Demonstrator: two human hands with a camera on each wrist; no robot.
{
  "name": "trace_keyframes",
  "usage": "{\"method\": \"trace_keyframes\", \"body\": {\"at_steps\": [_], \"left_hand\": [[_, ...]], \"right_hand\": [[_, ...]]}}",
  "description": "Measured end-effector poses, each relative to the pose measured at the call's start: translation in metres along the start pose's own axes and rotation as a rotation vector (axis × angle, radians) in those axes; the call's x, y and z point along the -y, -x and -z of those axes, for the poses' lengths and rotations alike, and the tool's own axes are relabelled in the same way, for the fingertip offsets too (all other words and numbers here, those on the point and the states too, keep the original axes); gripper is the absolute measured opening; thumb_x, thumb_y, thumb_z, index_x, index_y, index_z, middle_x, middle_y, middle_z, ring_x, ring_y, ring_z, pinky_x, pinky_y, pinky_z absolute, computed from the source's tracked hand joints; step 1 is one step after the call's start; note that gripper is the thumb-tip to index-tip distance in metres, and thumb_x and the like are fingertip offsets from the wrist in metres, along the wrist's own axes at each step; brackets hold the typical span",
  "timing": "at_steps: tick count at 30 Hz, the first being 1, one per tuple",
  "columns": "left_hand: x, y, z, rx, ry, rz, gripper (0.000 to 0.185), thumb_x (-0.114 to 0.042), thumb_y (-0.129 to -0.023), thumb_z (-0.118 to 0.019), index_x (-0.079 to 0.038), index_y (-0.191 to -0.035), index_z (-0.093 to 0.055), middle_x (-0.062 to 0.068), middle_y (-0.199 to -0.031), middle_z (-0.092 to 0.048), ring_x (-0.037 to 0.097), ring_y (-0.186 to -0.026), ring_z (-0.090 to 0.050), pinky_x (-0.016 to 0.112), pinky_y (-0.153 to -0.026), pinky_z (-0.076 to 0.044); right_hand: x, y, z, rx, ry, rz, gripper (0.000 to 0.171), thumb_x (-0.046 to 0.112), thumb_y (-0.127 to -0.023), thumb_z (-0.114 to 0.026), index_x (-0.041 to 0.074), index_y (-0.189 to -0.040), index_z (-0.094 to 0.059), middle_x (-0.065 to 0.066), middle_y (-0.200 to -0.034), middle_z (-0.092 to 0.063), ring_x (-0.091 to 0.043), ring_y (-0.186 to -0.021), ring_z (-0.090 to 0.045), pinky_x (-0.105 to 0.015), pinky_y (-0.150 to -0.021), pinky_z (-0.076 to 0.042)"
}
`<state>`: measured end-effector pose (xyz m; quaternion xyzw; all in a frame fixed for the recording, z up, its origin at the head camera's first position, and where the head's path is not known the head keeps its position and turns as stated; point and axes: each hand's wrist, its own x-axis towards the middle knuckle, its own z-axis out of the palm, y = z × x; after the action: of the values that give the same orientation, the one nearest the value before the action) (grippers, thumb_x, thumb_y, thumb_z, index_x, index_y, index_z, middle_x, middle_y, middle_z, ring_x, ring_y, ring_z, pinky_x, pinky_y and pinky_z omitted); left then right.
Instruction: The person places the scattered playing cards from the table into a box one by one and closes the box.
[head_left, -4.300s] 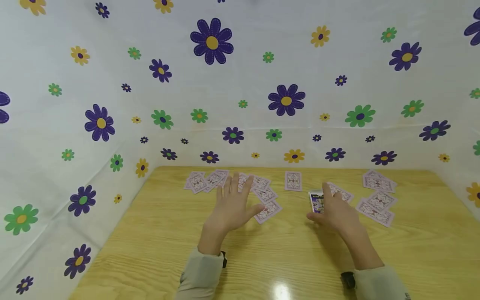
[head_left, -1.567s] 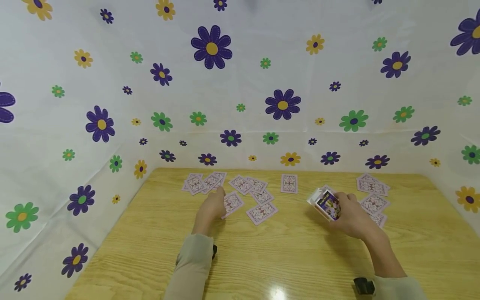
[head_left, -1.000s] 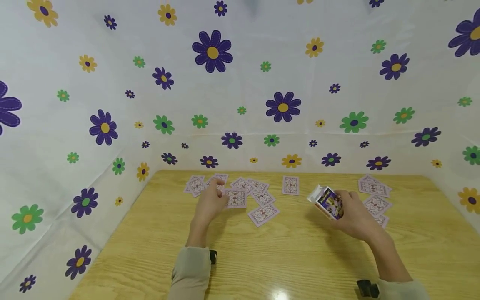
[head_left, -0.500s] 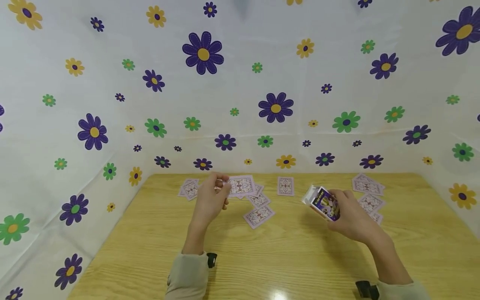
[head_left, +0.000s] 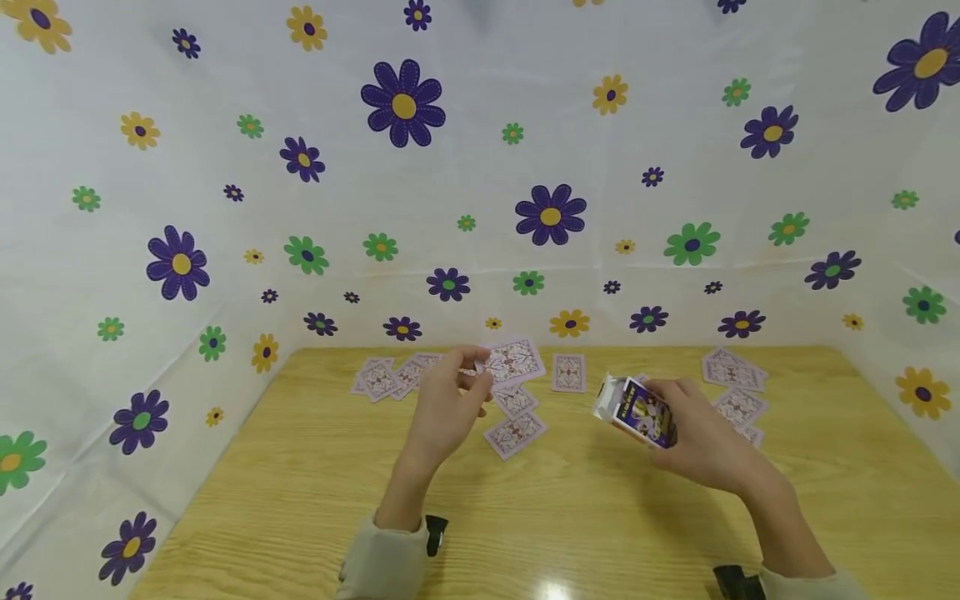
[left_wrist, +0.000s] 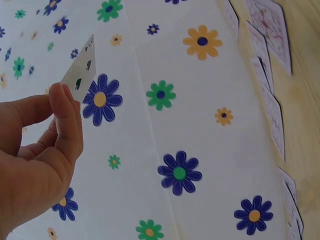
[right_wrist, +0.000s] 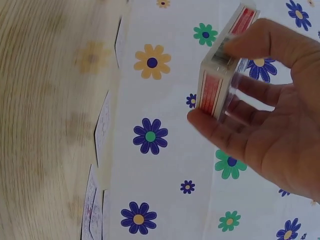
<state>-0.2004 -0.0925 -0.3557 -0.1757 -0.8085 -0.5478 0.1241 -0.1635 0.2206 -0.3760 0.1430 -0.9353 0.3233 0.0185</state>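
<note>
Wood-grain table carried everything, walled on three sides by a white cloth printed with purple, green and yellow flowers. At the far left of the tabletop a small cluster of face-down cards lay overlapping near the back edge. Just right of them the left hand was raised off the table, its thumb and curled fingers pinching a single card by one corner, pink patterned back upward and tilted toward the head camera; the left wrist view showed the same card edge-on above the thumb, with dark pips on its face. Below that card two more face-down cards lay on the wood, and one lone card sat apart, further back. Right of centre the right hand held a card box clear of the table, tilted, its open white end toward the left; fingers and thumb wrapped round its sides, and the right wrist view showed the box gripped between thumb and fingertips. Behind and to the right of that hand more face-down cards lay scattered, partly hidden by it.
</note>
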Motion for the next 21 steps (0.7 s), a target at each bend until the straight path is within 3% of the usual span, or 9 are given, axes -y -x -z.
{"method": "trace_keyframes", "body": {"at_steps": [8,13,21], "left_hand": [[-0.01,0.006,-0.014,0.091,0.008,-0.085,0.025,0.001,-0.095,-0.061,0.0,-0.12,-0.063,0.013,-0.097,-0.065,0.018,-0.072,-0.066,0.034,-0.059,-0.059],[-0.014,0.009,-0.017,0.13,-0.002,-0.11,0.028,0.001,-0.096,-0.059,0.0,-0.124,-0.06,0.011,-0.096,-0.064,0.019,-0.074,-0.066,0.031,-0.061,-0.058],[-0.015,0.009,-0.023,0.2,-0.037,-0.128,0.031,-0.002,-0.096,-0.06,-0.003,-0.127,-0.057,0.004,-0.096,-0.063,0.01,-0.074,-0.065,0.027,-0.062,-0.056]], "right_hand": [[0.004,-0.001,-0.005,0.051,-0.068,0.068,0.075,0.01,-0.075,-0.079,0.003,-0.141,-0.044,-0.018,-0.124,-0.05,-0.024,-0.095,-0.054,-0.029,-0.074,-0.053],[0.005,-0.001,-0.005,0.06,-0.048,0.078,0.076,0.008,-0.074,-0.079,0.003,-0.141,-0.045,-0.015,-0.125,-0.051,-0.023,-0.097,-0.055,-0.031,-0.077,-0.054],[0.006,0.0,-0.004,0.051,0.006,0.096,0.079,0.006,-0.073,-0.08,0.003,-0.143,-0.045,-0.015,-0.126,-0.051,-0.021,-0.099,-0.055,-0.034,-0.08,-0.054]]}}
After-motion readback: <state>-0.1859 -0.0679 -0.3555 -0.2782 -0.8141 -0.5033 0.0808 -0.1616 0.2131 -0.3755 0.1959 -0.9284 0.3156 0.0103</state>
